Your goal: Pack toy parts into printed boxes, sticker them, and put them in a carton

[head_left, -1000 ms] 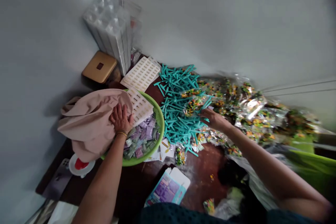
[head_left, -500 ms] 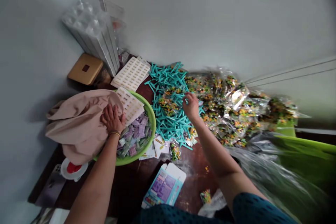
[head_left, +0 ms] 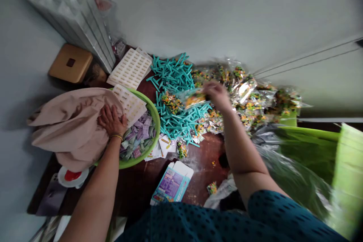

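My left hand (head_left: 112,121) lies flat with fingers spread on a pinkish-beige cloth (head_left: 70,121), which covers part of a green basket (head_left: 157,121). Purple and grey-green small packets (head_left: 141,130) fill the basket's uncovered side, beside a sticker sheet (head_left: 129,104) on its rim. My right hand (head_left: 217,94), blurred by motion, pinches a clear bag of colourful small pieces (head_left: 195,99) above a heap of turquoise plastic sticks (head_left: 172,119). Another such bag (head_left: 171,102) rests on the sticks.
Many clear bags of coloured pieces (head_left: 252,100) are piled along the wall. A flat carton (head_left: 172,183) lies at the table's front. A phone (head_left: 52,196), tape roll (head_left: 73,177) and gold box (head_left: 70,63) stand left; a green container with plastic sheeting (head_left: 309,151) stands right.
My right hand has moved from over the sticks to the right and now carries a bag of pieces. My left hand stays on the cloth. The view has shifted.
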### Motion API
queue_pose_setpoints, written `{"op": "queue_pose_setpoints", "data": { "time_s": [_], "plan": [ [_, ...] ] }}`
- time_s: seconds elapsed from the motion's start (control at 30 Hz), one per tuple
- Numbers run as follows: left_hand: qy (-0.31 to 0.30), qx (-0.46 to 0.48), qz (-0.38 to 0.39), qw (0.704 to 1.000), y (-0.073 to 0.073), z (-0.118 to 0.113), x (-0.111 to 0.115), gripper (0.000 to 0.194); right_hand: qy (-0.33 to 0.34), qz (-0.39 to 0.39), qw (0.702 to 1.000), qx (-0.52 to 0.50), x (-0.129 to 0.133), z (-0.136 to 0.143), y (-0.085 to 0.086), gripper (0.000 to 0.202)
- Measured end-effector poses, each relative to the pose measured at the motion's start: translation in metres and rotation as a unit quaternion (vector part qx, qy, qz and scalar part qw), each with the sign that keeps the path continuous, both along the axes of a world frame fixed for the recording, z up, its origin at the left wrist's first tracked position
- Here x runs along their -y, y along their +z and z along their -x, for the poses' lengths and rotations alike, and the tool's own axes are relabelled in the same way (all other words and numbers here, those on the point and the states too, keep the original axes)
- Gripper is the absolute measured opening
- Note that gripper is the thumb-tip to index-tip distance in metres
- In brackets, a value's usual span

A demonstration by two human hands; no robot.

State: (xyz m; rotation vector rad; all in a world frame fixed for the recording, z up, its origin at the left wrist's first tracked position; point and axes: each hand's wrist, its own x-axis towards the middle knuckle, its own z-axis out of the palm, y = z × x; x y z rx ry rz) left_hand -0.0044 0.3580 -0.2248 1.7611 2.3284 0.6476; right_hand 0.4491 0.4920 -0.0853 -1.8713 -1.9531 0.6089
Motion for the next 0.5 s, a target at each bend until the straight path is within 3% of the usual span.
{"op": "queue_pose_setpoints", "data": {
  "time_s": [0.1,0.17,0.23,0.33,0.43,0.5],
  "plan": [
    [-0.001,-0.002,-0.01,1.0,0.003,0.0,-0.001,0.076,-0.009,0.209,0.974,0.092,0.031,0.078,-0.034,0.053],
    [0.003,0.002,-0.011,1.0,0.005,-0.001,-0.002,0.076,-0.038,0.223,0.966,0.129,0.039,0.118,-0.055,0.051],
    [0.005,0.002,-0.01,1.0,0.008,-0.002,-0.002,0.076,-0.061,0.198,0.971,0.12,0.043,0.132,-0.061,0.034],
    [0.001,-0.006,-0.011,1.0,0.012,-0.004,-0.003,0.076,-0.118,0.129,0.984,0.019,0.056,0.1,-0.037,0.022],
    [-0.003,-0.014,-0.006,1.0,0.016,-0.006,-0.003,0.076,-0.187,0.066,0.976,-0.091,0.098,0.026,0.011,0.032],
    [-0.002,-0.018,-0.004,1.0,0.019,-0.007,-0.002,0.076,-0.223,0.054,0.968,-0.097,0.141,-0.031,0.045,0.04]
  ]
}}
